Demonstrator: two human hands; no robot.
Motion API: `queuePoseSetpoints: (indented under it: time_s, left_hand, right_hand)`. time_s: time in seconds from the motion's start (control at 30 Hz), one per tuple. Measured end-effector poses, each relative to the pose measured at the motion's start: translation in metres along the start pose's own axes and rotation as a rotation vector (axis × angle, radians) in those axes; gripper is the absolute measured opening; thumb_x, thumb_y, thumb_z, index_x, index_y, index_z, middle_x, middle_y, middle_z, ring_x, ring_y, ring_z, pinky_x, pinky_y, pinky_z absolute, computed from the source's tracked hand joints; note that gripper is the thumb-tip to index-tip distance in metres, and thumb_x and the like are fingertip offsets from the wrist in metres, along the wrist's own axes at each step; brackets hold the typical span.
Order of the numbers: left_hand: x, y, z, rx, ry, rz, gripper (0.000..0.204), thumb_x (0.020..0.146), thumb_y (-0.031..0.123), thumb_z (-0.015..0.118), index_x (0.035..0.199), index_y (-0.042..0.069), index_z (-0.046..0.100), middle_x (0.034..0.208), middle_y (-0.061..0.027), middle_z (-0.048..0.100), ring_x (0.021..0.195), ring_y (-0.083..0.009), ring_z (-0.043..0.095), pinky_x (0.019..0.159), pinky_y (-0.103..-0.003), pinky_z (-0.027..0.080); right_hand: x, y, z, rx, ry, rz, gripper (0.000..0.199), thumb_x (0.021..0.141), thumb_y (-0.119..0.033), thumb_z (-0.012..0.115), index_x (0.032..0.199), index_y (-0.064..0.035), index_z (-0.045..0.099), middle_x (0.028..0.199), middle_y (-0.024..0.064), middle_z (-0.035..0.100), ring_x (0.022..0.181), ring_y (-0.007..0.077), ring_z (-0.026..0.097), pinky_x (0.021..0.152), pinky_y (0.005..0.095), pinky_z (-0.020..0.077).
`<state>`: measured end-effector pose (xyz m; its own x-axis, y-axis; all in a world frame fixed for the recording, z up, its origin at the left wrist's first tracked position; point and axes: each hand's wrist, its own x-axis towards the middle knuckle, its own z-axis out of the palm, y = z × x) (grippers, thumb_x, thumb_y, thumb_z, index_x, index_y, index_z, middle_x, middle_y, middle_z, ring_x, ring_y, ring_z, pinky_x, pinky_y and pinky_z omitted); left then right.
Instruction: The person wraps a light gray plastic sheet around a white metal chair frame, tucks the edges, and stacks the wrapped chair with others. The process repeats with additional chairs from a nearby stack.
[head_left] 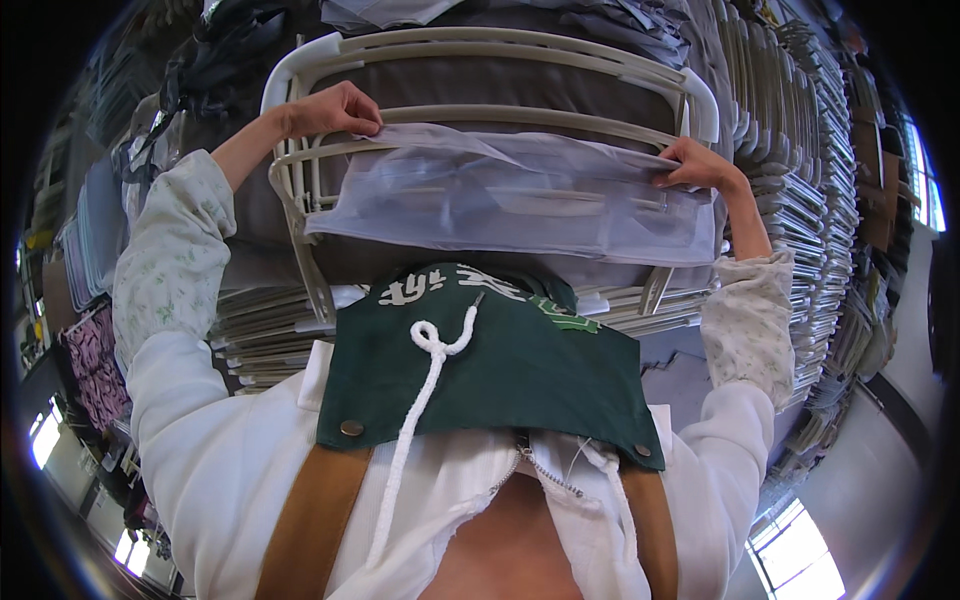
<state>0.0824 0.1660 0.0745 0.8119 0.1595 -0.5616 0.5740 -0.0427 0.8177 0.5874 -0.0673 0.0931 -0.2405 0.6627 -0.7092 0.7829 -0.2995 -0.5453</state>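
A translucent, pale whitish-lilac sheet point(480, 215), cloth or film, hangs stretched across a cream tubular frame point(480, 38) with rounded white corners. My left hand point(335, 110) is closed in a pinch at the sheet's upper left, right by the frame's inner bar. On the other side, my right hand point(697, 165) pinches its upper right edge between thumb and fingers. The sheet droops in soft folds between both hands, and the frame's bars show through it. Its lower edge hangs just above the dark green apron point(480, 365) I wear.
Tall stacks of similar pale frames point(790, 110) crowd the right side. More stacked frames point(255, 340) lie under the work at lower left. Grey fabric point(590, 80) lies behind and inside the frame. Dark strips of material point(205, 60) hang at upper left.
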Motion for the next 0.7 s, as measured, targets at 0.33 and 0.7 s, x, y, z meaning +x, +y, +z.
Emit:
queuePoseSetpoints:
  time_s: [0.33, 0.7]
  left_hand:
    - [-0.033, -0.077, -0.014, -0.044, -0.024, 0.204, 0.028, 0.101, 0.026, 0.053, 0.093, 0.003, 0.067, 0.083, 0.0041, 0.062, 0.079, -0.0059, 0.056, 0.076, -0.024, 0.046]
    - [-0.079, -0.056, 0.013, 0.503, 0.540, 0.908, 0.020, 0.073, 0.002, 0.075, 0.087, 0.006, 0.061, 0.084, -0.0067, 0.054, 0.078, -0.0206, 0.055, 0.077, -0.032, 0.047]
  right_hand:
    - [0.005, -0.018, 0.011, -0.050, 0.120, 0.217, 0.020, 0.073, -0.016, 0.080, 0.084, -0.0003, 0.073, 0.066, -0.0009, 0.061, 0.063, 0.0089, 0.051, 0.062, 0.0281, 0.0425]
    - [0.004, -0.074, 0.011, 0.074, 0.114, 0.163, 0.048, 0.079, -0.024, 0.075, 0.124, -0.0092, 0.066, 0.121, 0.0068, 0.066, 0.102, 0.0195, 0.062, 0.096, 0.0332, 0.0452]
